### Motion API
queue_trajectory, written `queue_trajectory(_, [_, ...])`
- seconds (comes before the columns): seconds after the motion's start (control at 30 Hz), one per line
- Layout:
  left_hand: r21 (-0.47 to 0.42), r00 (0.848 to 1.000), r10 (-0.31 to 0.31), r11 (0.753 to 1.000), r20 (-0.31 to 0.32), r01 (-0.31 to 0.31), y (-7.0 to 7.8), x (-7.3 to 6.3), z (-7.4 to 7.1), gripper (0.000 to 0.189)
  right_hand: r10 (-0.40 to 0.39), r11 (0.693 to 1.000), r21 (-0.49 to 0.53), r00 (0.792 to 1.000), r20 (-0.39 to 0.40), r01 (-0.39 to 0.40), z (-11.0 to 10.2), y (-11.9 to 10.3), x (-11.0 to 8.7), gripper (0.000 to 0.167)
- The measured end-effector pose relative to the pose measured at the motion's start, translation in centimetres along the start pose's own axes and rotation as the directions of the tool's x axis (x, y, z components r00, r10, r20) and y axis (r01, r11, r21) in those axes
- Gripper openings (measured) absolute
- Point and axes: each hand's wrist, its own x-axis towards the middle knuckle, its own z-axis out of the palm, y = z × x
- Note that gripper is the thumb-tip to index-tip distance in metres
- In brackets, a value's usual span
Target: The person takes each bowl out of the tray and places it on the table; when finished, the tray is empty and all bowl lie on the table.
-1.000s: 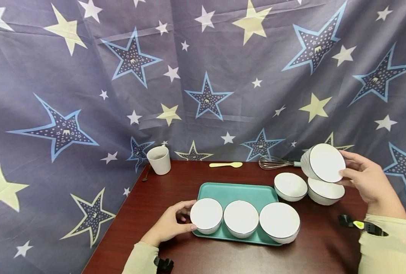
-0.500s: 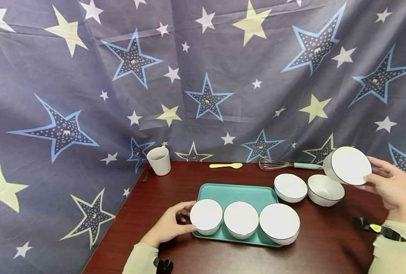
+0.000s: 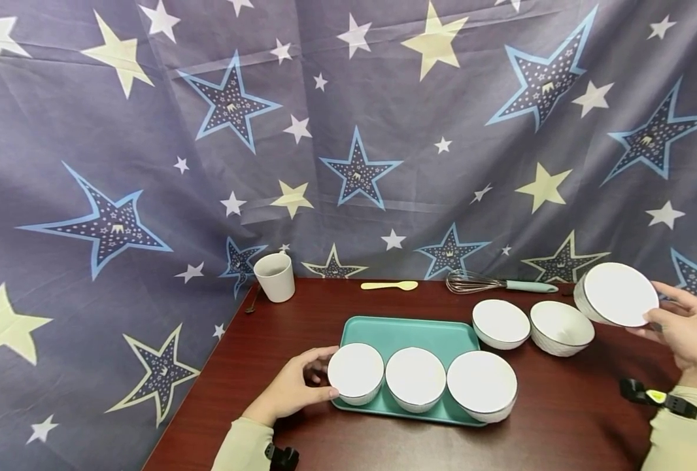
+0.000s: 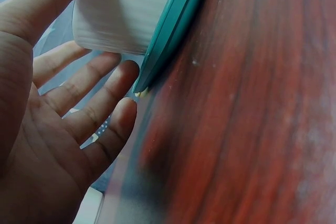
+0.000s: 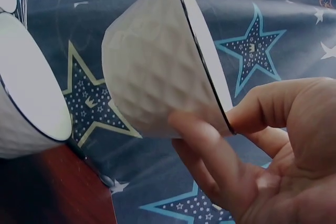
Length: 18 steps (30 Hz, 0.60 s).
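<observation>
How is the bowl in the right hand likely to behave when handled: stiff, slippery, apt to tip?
The bowl is probably stiff: its rim shows no visible bend where the right hand pinches it. Its diamond-textured outside may give the fingers some grip. Held by one side only and tilted, it could swing or tip if the pinch slackened.

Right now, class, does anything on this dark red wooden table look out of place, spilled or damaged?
Yes: the rightmost round, white, dark-rimmed bowl on the rectangular teal tray juts past the tray's right edge, unlike the middle bowl, so it looks poorly placed. No spill or damage is visible.
</observation>
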Motion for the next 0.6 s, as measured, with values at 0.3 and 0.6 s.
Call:
queue_trajectory(0.3, [-0.007,1.0,-0.002,1.0,-0.002,0.002,0.0,0.0,-0.1,0.073,0.016,0.999,0.047,0.998,-0.059,-0.013,-1.0,0.6,0.0,0.075])
queue_trajectory(0.6, [0.014,1.0,0.011,1.0,0.002,-0.011,-0.2,-0.2,0.1,0.074,0.103,0.995,0.028,0.989,-0.103,-0.101,-2.0,1.3,-0.2,0.071])
